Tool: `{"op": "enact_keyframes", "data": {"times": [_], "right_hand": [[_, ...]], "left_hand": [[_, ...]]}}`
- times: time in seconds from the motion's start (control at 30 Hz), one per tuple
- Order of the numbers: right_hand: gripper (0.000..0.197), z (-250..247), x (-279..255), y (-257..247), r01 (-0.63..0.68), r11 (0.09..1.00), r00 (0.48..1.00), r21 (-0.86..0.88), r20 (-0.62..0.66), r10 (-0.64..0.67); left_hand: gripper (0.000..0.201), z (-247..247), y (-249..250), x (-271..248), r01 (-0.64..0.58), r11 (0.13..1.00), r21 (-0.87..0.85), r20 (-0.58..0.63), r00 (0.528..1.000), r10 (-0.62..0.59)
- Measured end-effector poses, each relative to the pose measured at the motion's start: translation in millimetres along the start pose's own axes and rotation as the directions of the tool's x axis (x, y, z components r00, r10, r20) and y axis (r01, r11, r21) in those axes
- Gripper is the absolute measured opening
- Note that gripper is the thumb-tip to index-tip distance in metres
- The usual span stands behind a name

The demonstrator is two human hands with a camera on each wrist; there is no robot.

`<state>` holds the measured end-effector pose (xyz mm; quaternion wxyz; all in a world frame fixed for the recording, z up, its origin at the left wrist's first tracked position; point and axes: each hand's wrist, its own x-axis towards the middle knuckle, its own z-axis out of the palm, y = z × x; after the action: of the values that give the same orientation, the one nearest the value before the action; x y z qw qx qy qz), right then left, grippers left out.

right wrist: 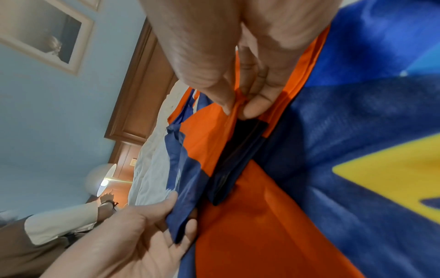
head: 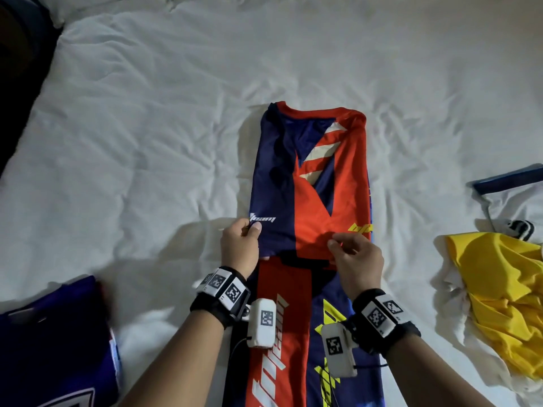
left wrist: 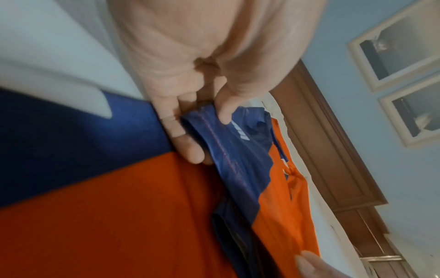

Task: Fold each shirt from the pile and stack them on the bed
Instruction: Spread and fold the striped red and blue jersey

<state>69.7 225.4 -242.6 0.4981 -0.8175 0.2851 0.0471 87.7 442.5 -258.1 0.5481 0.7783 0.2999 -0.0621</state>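
A red and navy jersey (head: 308, 183) lies lengthwise on the white bed (head: 164, 136), folded into a narrow strip with its collar at the far end. My left hand (head: 245, 235) pinches the navy fold edge (left wrist: 214, 127) between thumb and fingers near the white logo. My right hand (head: 345, 245) pinches the red fold edge (right wrist: 234, 107) on the other side. The jersey's lower part (head: 288, 333), with red and yellow lettering, runs toward me under both wrists.
A crumpled yellow shirt (head: 505, 292) lies on white cloth at the right, with a white and blue garment (head: 511, 186) beyond it. A dark purple shirt (head: 55, 348) sits at the near left. A dark object (head: 17, 83) borders the bed's left edge.
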Motion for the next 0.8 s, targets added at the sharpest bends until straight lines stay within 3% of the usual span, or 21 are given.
{"op": "enact_keyframes", "data": {"times": [0.27, 0.4, 0.53, 0.63, 0.7, 0.8], "right_hand": [[0.019, 1, -11, 5, -0.024, 0.999, 0.999, -0.043, 0.039, 0.026], [0.014, -1, -13, 5, -0.002, 0.999, 0.999, -0.041, 0.034, 0.003], [0.014, 1, -16, 0, 0.015, 0.989, 0.999, -0.144, 0.049, -0.008], [0.041, 4, -21, -4, 0.129, 0.93, 0.99, -0.343, -0.011, -0.141], [0.064, 9, -23, -13, 0.253, 0.862, 0.956, -0.439, -0.025, -0.293], [0.08, 30, -15, -22, 0.455, 0.707, 0.881, -0.542, 0.156, -0.447]], "left_hand": [[0.008, -13, -3, 5, -0.042, 0.995, 0.087, 0.073, 0.997, 0.036], [0.009, -14, -3, 1, 0.001, 0.998, 0.061, 0.11, 0.994, -0.008], [0.012, -17, 0, -2, -0.008, 0.996, 0.085, 0.098, 0.995, 0.0], [0.018, -18, 9, -3, 0.014, 0.991, 0.133, 0.091, 0.995, -0.027], [0.028, -18, 17, 0, 0.002, 0.98, 0.201, 0.064, 0.998, -0.016], [0.045, -18, 29, 9, -0.006, 0.957, 0.29, 0.038, 0.999, -0.005]]}}
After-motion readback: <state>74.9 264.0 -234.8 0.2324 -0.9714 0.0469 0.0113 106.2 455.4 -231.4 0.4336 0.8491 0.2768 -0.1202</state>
